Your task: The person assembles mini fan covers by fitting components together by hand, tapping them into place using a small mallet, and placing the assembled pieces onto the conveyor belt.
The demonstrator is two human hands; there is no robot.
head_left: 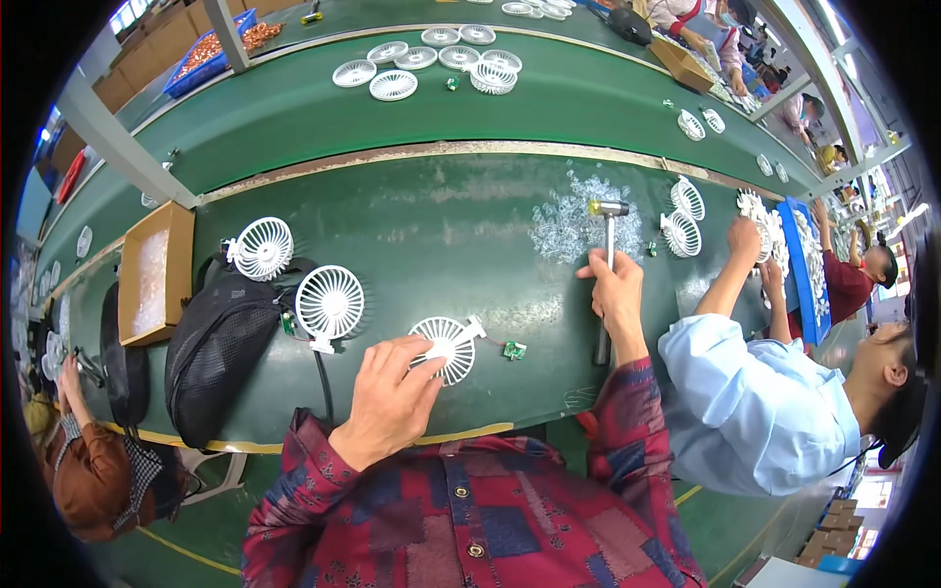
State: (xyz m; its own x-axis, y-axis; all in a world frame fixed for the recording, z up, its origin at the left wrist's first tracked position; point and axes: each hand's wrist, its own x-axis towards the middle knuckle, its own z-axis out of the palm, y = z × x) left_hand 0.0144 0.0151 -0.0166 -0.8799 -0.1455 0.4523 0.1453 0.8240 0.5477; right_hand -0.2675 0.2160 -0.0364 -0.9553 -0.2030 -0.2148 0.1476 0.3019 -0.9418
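While you've got both hands down on the green bench [421, 225], here's how it all sits:

Left hand [392, 392]: fingers spread flat and pressing on the white round fan grille [443, 348], not curled around it. Looks like you're just pinning it so it can't skate around on the bench.

Right hand [616, 294]: fingers wrapped shut around the shaft of the small hammer [608, 257]. Head with the yellow tip sits up and away from you, handle running back toward your chest. That's a choke-up grip, so I'd guess light taps rather than big swings.

Fan grille: lying flat right at the near edge of the bench, just in front of your red plaid shirt, with a stubby white mount sticking out toward the right.

Little green circuit board [515, 350]: just beside the grille on thin wires, off to the hammer side, so it stays out from under your palm.

Other fans: two assembled white fans [329, 304] stand to your left next to a black bag [218, 348], well apart from the one you're on.

Clear plastic bits [564, 220]: a loose heap past the hammer head, within reach of your right hand.

Cardboard box [152, 274]: far left on the bench, open.

Neighbour: a person in a light blue shirt [755, 402] on your right, hands up at more white grilles [681, 233]. Not your hands, don't mix them up.
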